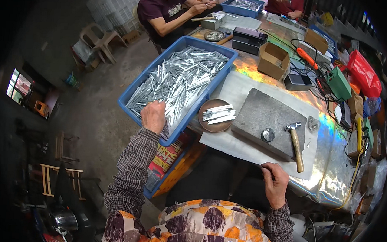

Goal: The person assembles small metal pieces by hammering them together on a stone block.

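In the head view, the left hand (pixel 153 116) reaches into the near end of a blue tray (pixel 135 87) at the left of the table, fingers curled down onto the heap of silver metal strips (pixel 182 80); whether it has hold of any cannot be told. Most strips lie with their long axes running from near left to far right, along the tray's length. Just right of the tray, a small brown dish (pixel 208 123) carries a few strips pointing left to right. Farther right lies a grey stone slab (pixel 266 113) bearing a round metal piece (pixel 268 134) and a hammer (pixel 296 143), handle pointing near. The right hand (pixel 275 183), loosely curled, pinches the near edge of the white sheet (pixel 227 143) under the slab.
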### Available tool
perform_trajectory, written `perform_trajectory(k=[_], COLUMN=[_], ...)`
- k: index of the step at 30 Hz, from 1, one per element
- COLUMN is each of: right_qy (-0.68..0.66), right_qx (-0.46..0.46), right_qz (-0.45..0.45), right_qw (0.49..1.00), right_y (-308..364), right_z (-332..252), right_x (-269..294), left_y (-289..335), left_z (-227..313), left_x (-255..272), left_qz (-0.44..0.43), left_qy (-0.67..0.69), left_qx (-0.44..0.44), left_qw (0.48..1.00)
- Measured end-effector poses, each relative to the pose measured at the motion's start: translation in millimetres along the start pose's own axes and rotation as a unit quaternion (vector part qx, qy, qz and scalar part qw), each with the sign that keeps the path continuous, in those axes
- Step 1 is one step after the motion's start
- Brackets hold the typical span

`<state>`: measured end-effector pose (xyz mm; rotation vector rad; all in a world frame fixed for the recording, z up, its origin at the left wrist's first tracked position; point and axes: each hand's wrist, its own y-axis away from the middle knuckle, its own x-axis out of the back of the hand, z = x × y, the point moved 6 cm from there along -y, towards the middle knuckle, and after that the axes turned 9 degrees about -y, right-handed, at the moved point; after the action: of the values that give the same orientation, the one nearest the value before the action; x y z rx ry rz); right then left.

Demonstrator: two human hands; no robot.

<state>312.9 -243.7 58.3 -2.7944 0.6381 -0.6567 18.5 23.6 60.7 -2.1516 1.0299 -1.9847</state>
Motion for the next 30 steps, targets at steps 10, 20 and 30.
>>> perform_trajectory(k=[10,20,30], right_qy=[0.014,0.022,0.024], right_qx=[-0.001,0.009,0.012], right_qz=[-0.019,-0.019,-0.014], right_qw=[1.0,1.0,1.0], right_y=[-0.2,2.6,8.1], right_z=[-3.0,-3.5,0.4], right_x=[-3.2,3.7,7.5], left_y=[-7.0,-9.9,-9.7], left_z=[1.9,10.1,1.8], left_x=[-19.9,-25.0,-26.1], left_qz=[-0.09,-0.136,-0.153], left_qy=[-0.077,-0.12,-0.101], left_qx=[-0.004,-0.03,-0.004], left_qw=[0.993,0.983,0.983])
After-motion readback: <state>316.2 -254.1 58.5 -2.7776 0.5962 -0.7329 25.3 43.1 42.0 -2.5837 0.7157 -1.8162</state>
